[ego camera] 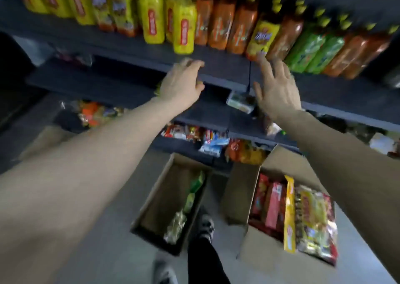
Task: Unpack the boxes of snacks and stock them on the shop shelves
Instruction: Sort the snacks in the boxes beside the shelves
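Possible knock to the bottles (262, 39) crowding the front of the shelf (223, 69), given a right hand (278, 89) raised flat, fingers spread, fingertips just below them. Left hand (184, 80) reaching to the shelf's edge with fingers curled, any hold impossible to tell through blur. Snack boxes (242, 193) open on the floor well below the shelf, packets (313, 218) waiting inside.
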`<control>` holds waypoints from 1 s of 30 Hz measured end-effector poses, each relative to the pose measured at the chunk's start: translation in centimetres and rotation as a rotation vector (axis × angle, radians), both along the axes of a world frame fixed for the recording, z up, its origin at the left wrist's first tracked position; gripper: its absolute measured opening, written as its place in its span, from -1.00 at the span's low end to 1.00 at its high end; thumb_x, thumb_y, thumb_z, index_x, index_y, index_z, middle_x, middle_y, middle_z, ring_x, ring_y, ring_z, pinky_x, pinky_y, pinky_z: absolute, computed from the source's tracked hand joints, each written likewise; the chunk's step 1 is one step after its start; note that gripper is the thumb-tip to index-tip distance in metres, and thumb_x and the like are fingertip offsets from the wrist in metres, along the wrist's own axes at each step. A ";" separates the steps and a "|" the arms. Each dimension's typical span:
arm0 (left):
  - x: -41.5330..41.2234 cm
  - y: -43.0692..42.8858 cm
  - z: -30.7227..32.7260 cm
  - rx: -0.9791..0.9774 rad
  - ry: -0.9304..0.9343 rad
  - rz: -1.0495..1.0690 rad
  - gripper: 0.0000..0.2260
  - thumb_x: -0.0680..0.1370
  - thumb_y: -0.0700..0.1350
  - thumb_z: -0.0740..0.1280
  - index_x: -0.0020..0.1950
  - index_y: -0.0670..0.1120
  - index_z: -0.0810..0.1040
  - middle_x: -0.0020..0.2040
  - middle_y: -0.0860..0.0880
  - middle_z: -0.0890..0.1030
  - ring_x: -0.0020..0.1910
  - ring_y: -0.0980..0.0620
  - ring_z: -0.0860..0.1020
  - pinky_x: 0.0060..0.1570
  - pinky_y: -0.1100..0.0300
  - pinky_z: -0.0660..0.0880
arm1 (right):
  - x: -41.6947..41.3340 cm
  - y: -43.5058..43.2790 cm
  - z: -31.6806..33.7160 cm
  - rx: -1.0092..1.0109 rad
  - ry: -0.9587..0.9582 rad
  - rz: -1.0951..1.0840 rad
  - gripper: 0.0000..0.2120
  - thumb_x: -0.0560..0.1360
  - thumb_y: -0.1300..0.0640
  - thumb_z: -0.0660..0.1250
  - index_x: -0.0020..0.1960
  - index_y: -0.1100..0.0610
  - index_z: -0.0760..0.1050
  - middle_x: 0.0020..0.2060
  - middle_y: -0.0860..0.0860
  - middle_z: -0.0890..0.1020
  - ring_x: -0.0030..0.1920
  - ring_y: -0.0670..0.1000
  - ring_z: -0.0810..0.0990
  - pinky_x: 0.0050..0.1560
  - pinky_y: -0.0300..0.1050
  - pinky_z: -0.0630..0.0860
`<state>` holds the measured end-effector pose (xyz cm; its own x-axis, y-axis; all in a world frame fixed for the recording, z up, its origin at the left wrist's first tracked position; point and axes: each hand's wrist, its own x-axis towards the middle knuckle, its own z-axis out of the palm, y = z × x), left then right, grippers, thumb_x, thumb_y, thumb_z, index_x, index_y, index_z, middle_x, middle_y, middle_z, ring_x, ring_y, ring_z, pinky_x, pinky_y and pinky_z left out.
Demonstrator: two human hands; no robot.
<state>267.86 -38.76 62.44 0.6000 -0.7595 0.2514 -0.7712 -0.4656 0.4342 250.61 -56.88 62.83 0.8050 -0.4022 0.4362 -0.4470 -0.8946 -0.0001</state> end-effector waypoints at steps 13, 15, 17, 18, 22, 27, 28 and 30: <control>-6.7 17.9 -35.5 0.459 0.447 0.257 -0.44 0.50 -0.07 0.44 0.46 -0.10 0.36 0.32 -0.15 0.47 0.26 -0.19 0.45 0.23 -0.01 0.40 | -3.4 13.0 -33.2 0.442 0.436 0.238 -0.48 0.63 0.03 0.13 0.55 0.13 0.18 0.42 0.19 0.35 0.34 0.27 0.40 0.27 0.22 0.48; -9.3 19.8 -40.6 0.528 0.518 0.283 -0.39 0.48 -0.04 0.46 0.48 -0.06 0.33 0.35 -0.13 0.45 0.26 -0.17 0.46 0.22 -0.02 0.45 | -4.3 14.1 -38.3 0.488 0.478 0.262 -0.49 0.64 0.01 0.11 0.54 0.14 0.19 0.41 0.20 0.35 0.32 0.27 0.43 0.25 0.21 0.51; -12.1 21.5 -45.7 0.566 0.614 0.317 -0.36 0.48 -0.03 0.47 0.50 -0.03 0.29 0.36 -0.12 0.45 0.24 -0.14 0.48 0.19 -0.03 0.50 | -5.1 15.0 -43.4 0.529 0.544 0.290 -0.48 0.64 0.04 0.18 0.55 0.14 0.18 0.43 0.21 0.34 0.33 0.27 0.43 0.25 0.21 0.52; -13.5 22.2 -48.1 0.582 0.655 0.328 -0.36 0.49 -0.03 0.46 0.51 -0.03 0.28 0.36 -0.12 0.44 0.25 -0.12 0.48 0.19 -0.01 0.50 | -5.5 15.4 -45.9 0.544 0.570 0.311 -0.47 0.64 0.04 0.20 0.56 0.15 0.19 0.43 0.21 0.34 0.34 0.27 0.43 0.24 0.23 0.52; -18.3 24.0 -56.8 0.627 0.736 0.359 -0.37 0.50 -0.02 0.44 0.51 -0.05 0.27 0.35 -0.09 0.43 0.29 -0.10 0.42 0.24 0.08 0.41 | -6.3 16.6 -54.5 0.569 0.695 0.362 -0.42 0.60 0.00 0.23 0.57 0.12 0.18 0.45 0.17 0.32 0.39 0.28 0.41 0.24 0.22 0.54; -21.6 23.9 -65.6 0.607 0.753 0.382 -0.35 0.47 -0.03 0.48 0.49 -0.06 0.30 0.31 -0.08 0.47 0.25 -0.08 0.45 0.22 0.09 0.45 | -5.7 18.1 -63.7 0.461 0.870 0.504 -0.22 0.52 0.03 0.43 0.61 0.07 0.09 0.50 0.18 0.26 0.47 0.23 0.30 0.38 0.20 0.43; -22.0 23.9 -67.2 0.607 0.728 0.379 -0.34 0.45 -0.01 0.48 0.49 -0.05 0.30 0.30 -0.07 0.47 0.25 -0.08 0.45 0.24 0.08 0.44 | -5.5 18.4 -65.3 0.419 0.936 0.542 -0.17 0.52 0.06 0.43 0.62 0.05 0.01 0.54 0.17 0.19 0.52 0.21 0.20 0.47 0.15 0.32; -22.2 24.1 -70.2 0.656 0.622 0.348 -0.32 0.41 0.05 0.51 0.46 -0.06 0.34 0.26 -0.06 0.49 0.25 -0.10 0.45 0.31 0.06 0.35 | -4.9 18.9 -68.5 0.311 1.056 0.588 -0.10 0.54 0.10 0.41 0.63 0.00 -0.13 0.60 0.10 0.02 0.58 0.18 0.00 0.53 0.06 0.13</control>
